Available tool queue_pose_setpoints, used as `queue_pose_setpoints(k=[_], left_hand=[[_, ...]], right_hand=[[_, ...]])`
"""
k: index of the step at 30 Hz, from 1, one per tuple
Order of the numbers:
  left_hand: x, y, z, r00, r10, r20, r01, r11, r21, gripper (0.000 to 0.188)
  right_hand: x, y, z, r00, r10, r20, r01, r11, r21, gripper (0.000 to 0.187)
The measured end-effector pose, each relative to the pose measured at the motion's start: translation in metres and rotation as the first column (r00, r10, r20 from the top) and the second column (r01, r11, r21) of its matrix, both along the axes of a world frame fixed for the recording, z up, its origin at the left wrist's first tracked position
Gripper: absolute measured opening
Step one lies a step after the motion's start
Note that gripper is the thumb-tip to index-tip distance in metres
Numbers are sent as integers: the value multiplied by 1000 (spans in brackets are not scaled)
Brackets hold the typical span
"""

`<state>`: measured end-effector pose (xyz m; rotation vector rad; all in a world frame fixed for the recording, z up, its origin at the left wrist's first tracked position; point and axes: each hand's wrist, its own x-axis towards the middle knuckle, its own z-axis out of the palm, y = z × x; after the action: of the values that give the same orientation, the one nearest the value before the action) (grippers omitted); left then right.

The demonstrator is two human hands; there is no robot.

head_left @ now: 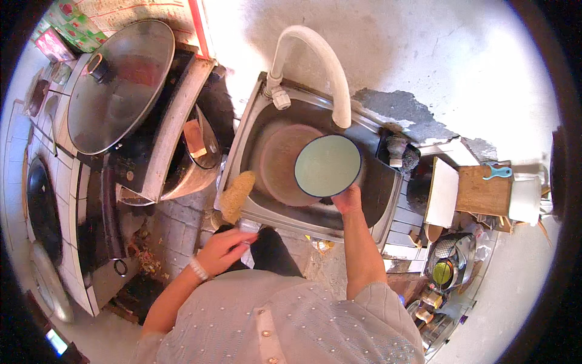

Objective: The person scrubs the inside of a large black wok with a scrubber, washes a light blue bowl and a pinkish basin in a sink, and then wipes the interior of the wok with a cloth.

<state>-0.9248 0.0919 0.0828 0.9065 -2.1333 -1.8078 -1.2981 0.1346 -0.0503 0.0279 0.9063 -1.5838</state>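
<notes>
My right hand (348, 200) holds a round pale green dish (328, 165) by its near edge, the hand closed on the dark rim; the dish is above the sink (377, 203), overlapping in view a reddish round tub (276, 173) inside it; whether dish and tub touch, I cannot tell. My left hand (221, 251) is in front of my body, near the sink's left front corner, fingers together and half bent; whether it grips anything, I cannot tell. A yellow loofah (237, 197) lies on that corner, close to the left hand; the white curved tap (341, 79) arches over the far side of the sink; a dark caddy (397, 151) with scrubbers sits at the right; farther right, a blue peeler (498, 172) rests on a wooden board (482, 194).
</notes>
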Motion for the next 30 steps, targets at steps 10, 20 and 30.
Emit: queue_pose_setpoints(k=[10, 20, 30], left_hand=[[-217, -21, -60, 953, -90, 288, 255, 751, -610, 19], [-235, -22, -86, 884, -43, 466, 339, 746, -574, 12], [-228, -41, -155, 727, -431, 534, 519, 855, -15, 31]], right_hand=[[-7, -19, 2, 989, 16, 145, -25, 997, 66, 54], [-11, -17, 29, 988, 104, -111, -75, 968, 241, 64], [7, -36, -44, 245, 563, -789, -77, 823, 563, 85]])
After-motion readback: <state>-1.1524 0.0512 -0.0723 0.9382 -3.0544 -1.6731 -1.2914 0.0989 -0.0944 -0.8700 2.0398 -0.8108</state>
